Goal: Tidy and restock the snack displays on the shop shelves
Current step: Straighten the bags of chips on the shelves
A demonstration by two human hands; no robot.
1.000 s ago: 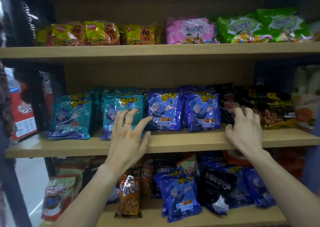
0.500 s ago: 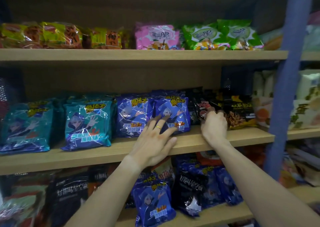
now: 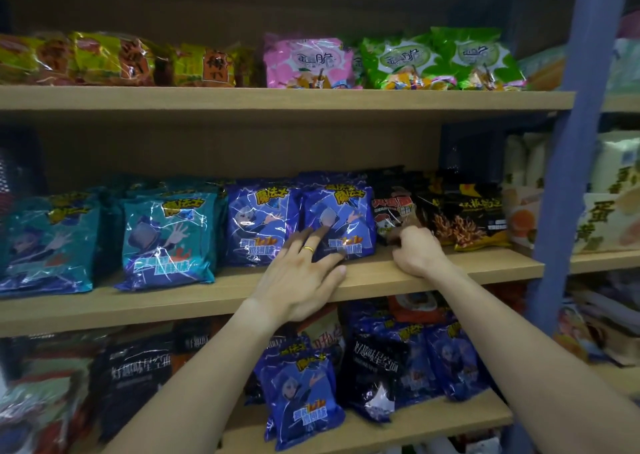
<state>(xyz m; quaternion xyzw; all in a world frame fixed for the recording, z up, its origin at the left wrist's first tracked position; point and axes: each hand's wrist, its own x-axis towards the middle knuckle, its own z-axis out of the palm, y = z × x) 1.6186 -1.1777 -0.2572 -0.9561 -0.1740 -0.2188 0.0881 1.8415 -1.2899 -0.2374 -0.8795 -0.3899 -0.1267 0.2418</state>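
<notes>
Head view: since a second ago the left hand (image 3: 298,277) has shifted rightward from the teal packets to the dark blue foil snack packet (image 3: 341,221) on the light wooden middle shelf (image 3: 173,297); its fingers lie straight and apart, pressing that packet's lower face. The right hand (image 3: 417,251) stays at the black foil snack packet (image 3: 393,211) beside it, fingers curled onto its lower edge. Judgement: facing-up is progressing along this row. Packet fronts carry yellow Chinese lettering; the black glossy bag (image 3: 377,360) on the shelf below reads 好趣味星空面.
</notes>
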